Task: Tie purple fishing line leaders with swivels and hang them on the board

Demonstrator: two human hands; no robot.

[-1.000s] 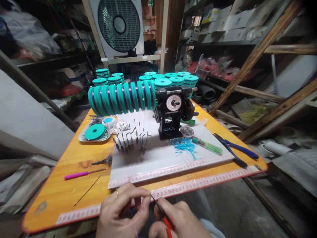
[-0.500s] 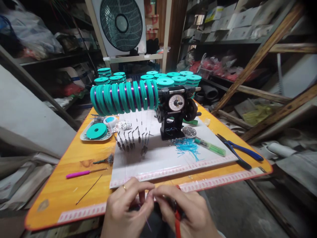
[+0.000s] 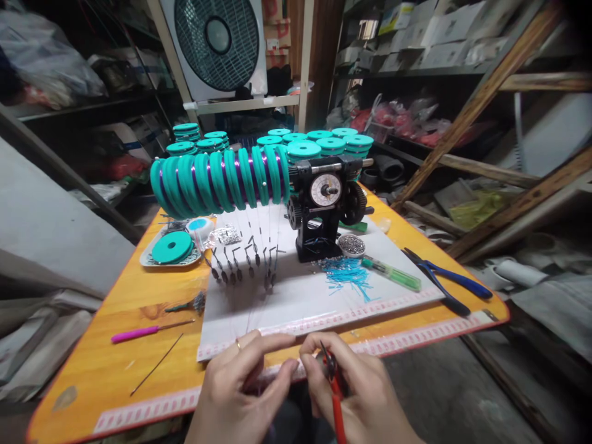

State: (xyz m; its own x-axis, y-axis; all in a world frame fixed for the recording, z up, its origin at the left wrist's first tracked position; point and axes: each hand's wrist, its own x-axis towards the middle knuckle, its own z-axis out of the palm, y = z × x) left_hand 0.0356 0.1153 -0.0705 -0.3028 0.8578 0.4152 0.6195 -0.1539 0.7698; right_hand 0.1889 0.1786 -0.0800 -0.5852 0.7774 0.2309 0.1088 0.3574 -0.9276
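Note:
My left hand [image 3: 247, 385], with a ring on one finger, is over the table's front edge. Its thumb and forefinger are apart with a gap between them; the other fingers curl underneath, partly hidden. Just right of it, my right hand [image 3: 358, 385] is closed round red-handled pliers [image 3: 338, 401], whose dark jaws point up past the fingers. Its thumb and forefinger tips are pressed together; anything pinched there is too small to make out. Beyond both hands, a row of teal foam spools [image 3: 222, 182] wound with purple line sits on a black winding machine [image 3: 321, 206].
Weighted lines with dark floats [image 3: 238, 271] hang from the spools over a white board [image 3: 287, 302]. Around lie blue-handled pliers [image 3: 456, 280], a green cutter [image 3: 393, 274], blue strips [image 3: 346, 271], a small dish of metal bits [image 3: 351, 245], a pink-handled hook [image 3: 139, 335] and a tray [image 3: 150, 262].
My hands, whose fingertips met before, have come slightly apart. The left thumb and forefinger have spread, and the red pliers' jaws now show above the right hand. The view has shifted slightly.

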